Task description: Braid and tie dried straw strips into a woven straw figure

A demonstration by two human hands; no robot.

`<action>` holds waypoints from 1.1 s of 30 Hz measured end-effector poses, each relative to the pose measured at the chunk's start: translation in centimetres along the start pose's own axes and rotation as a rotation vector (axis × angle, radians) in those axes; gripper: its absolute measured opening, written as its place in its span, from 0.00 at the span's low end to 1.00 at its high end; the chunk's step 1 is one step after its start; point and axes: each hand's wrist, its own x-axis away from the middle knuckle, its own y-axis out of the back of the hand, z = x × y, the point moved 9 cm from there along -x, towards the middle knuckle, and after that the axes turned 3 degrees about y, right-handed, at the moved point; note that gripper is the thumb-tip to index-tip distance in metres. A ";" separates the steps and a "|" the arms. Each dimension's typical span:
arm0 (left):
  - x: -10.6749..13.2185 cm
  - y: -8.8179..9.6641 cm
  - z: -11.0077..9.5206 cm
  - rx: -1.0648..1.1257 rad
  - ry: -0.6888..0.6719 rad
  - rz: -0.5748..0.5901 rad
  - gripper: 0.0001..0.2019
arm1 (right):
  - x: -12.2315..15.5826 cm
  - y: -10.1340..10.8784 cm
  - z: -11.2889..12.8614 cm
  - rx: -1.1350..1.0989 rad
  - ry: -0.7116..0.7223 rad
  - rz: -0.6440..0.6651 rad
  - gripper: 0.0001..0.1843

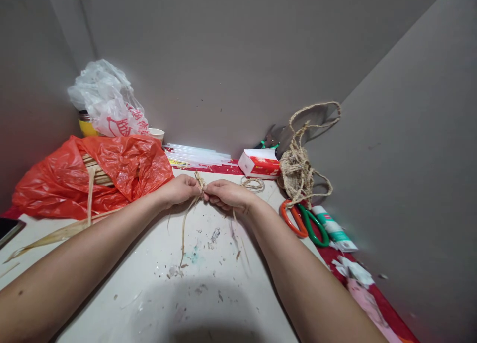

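Two-handed, pinching a short straw braid (200,179) with left grip (181,190) and right grip (225,194), a loose strand (183,233) below, over the white surface (149,293), between red plastic bag (126,159) and tangled rope (298,175).

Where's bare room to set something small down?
The roomiest patch is the white tabletop between the left forearm and right forearm, nearer than left hand and right hand, though scraps and a strand intrude. Crowded: red bag leftward; braided rope and green handle rightward.
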 end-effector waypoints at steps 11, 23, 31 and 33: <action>0.5 1.1 -1.9 -0.272 -0.182 -0.094 0.07 | -0.7 -0.4 -0.4 -0.197 0.005 -0.031 0.13; 1.6 -1.4 0.3 -0.009 0.107 -0.041 0.05 | -0.8 -0.6 -0.5 -0.226 0.010 -0.199 0.14; 2.0 -2.1 0.2 -0.037 0.043 -0.106 0.08 | -0.4 -0.6 -0.1 -0.262 0.034 -0.161 0.13; 2.1 -2.1 -0.1 -0.009 0.064 -0.080 0.09 | -0.3 -0.5 0.1 -0.294 0.042 -0.138 0.14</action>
